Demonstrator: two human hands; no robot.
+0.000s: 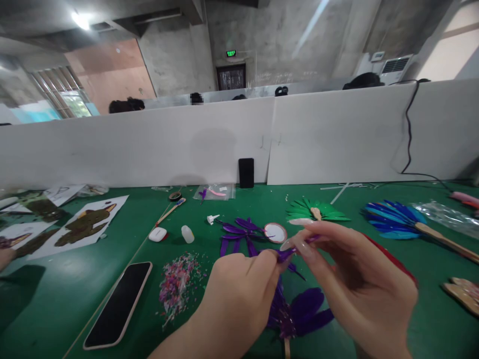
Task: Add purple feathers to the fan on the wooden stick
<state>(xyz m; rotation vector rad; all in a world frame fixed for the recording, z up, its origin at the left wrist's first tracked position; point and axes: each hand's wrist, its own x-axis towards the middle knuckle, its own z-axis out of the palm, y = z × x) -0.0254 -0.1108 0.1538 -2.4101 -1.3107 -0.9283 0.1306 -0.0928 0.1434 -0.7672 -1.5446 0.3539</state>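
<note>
- In the head view, the left hand (pixel 239 289), its back to the camera, has its fingers curled together and clamped on a slim, glossy purple feather (pixel 285 253).
- The right hand (pixel 362 264) meets it from the other side, thumb and a fingertip pinched on the same purple feather, index finger raised a little above them; the long nails are pale.
- The purple feather thus sits between the two sets of fingers, above the table.
- Directly below the fingers lies a dark purple feather fan (pixel 284 319) on a thin wooden stick.
- Just beyond the left fingers are loose purple feathers (pixel 245 231), one tip reaching a round white disc with a reddish rim (pixel 280 232).
- Beyond the right fingertips is a green feather fan (pixel 337 214); well to their right, a bright blue feather fan (pixel 391 218) with a wooden handle.
- Left of the left fingers are a small white plastic bottle (pixel 187 234), a heap of multicoloured chopped bits (pixel 177 286) and, farther off, a black-screened phone with a pale pink edge (pixel 119 304).
- All these lie on a smooth green tabletop (pixel 149 329).
</note>
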